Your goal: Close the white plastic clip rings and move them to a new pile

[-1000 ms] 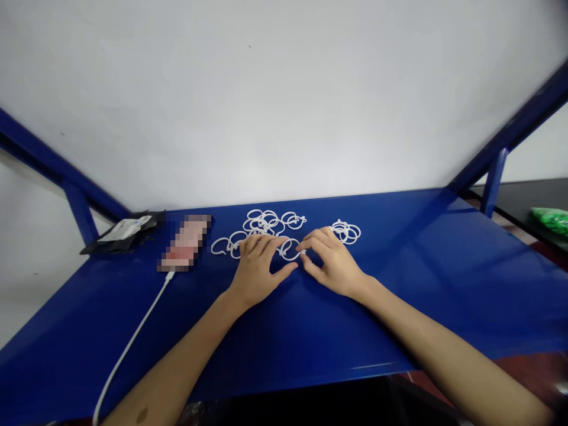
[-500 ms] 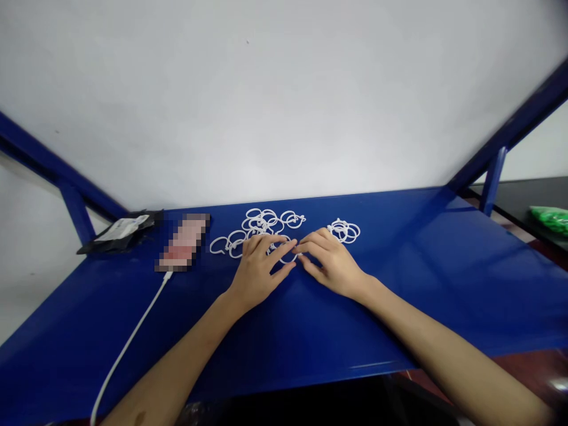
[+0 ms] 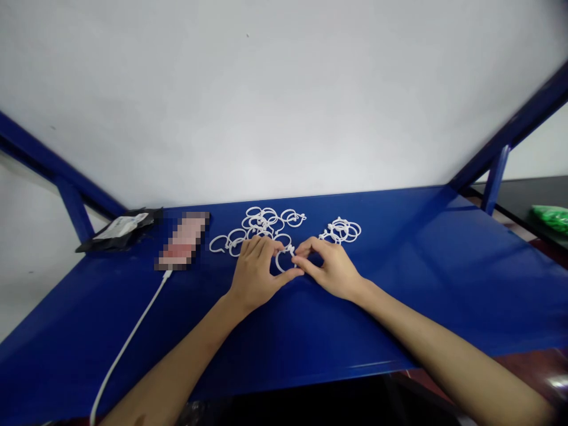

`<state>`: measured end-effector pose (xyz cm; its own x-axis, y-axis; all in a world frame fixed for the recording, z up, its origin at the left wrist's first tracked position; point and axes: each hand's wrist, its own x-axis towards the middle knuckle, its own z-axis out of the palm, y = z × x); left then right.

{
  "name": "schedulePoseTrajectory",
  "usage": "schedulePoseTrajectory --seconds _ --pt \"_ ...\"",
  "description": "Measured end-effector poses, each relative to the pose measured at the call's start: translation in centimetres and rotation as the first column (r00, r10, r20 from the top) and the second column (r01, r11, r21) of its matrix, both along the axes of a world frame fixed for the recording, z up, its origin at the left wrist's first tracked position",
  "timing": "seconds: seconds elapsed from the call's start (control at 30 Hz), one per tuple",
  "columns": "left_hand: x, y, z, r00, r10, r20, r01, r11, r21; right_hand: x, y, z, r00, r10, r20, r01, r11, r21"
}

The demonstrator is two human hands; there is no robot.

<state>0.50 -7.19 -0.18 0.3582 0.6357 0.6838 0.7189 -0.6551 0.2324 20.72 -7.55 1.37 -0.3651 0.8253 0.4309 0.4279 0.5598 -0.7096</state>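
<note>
My left hand [image 3: 260,269] and my right hand [image 3: 327,264] meet around a white plastic ring [image 3: 279,264] with a small knob or eyelet, which looks like a curtain ring. The left thumb and fingers grip its left and lower sides. My right thumb and forefinger pinch its right side, partly hiding it. Behind the left hand lies a loose spread of similar white rings [image 3: 261,220]. A smaller pile of rings [image 3: 346,229] rests beyond my right hand.
The blue table [image 3: 319,343] has a white wall behind it. On the left lie a phone with a blurred screen [image 3: 184,239], its white cable [image 3: 128,343] and a black package [image 3: 119,231]. A green bundle [image 3: 552,218] sits on a dark surface at far right.
The ring between my hands has turned and now shows more upright. My thumbs have come together at its lower right. More of the right pile shows behind my right hand.
</note>
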Motion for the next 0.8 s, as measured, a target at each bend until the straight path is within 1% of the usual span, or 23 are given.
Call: schedulePoseTrajectory --seconds 0.1,0.17,0.23,0.3,0.4,0.5,0.57,0.63,0.7,0.8 --pt "0.12 -0.08 -0.05 1.000 -0.018 0.015 0.018 1.000 -0.010 -0.14 -0.21 0.07 0.999 0.022 -0.047 -0.025 0.997 -0.080" --pt "0.20 -0.12 0.01 0.998 -0.054 0.026 0.054 0.998 -0.030 -0.19 -0.24 0.05 0.998 0.013 -0.060 -0.019 0.995 -0.099" --pt "0.24 -0.14 0.15 0.993 -0.097 0.060 0.101 0.992 -0.075 -0.21 -0.19 0.01 0.998 -0.008 -0.059 0.003 0.997 -0.081" --pt "0.23 -0.16 0.29 0.984 -0.124 0.128 0.143 0.978 -0.151 -0.19 -0.11 0.00 0.998 -0.034 -0.046 0.032 0.999 -0.036" --pt "0.12 -0.11 0.41 0.965 -0.122 0.231 0.182 0.948 -0.261 -0.13 -0.04 0.11 0.998 -0.046 -0.043 0.045 0.999 -0.006" --pt "-0.01 0.01 0.41 0.954 -0.077 0.288 0.171 0.932 -0.318 -0.10 -0.02 0.18 0.995 -0.011 -0.100 0.001 0.996 -0.094" --pt "-0.11 0.10 0.43 0.945 -0.025 0.326 0.144 0.927 -0.346 -0.05 0.02 0.13 0.987 0.002 -0.158 -0.030 0.984 -0.175" --pt "-0.22 0.16 0.51 0.932 0.007 0.362 0.136 0.920 -0.367 0.01 0.08 0.03 0.980 0.005 -0.201 -0.052 0.972 -0.230" --pt "-0.35 0.21 0.64 0.924 -0.005 0.382 0.159 0.914 -0.373 0.09 0.11 -0.04 0.977 0.019 -0.212 -0.073 0.965 -0.252" --pt "-0.49 0.23 0.89 0.924 -0.084 0.374 0.229 0.904 -0.361 0.16 0.05 0.02 0.984 0.062 -0.166 -0.103 0.963 -0.249"
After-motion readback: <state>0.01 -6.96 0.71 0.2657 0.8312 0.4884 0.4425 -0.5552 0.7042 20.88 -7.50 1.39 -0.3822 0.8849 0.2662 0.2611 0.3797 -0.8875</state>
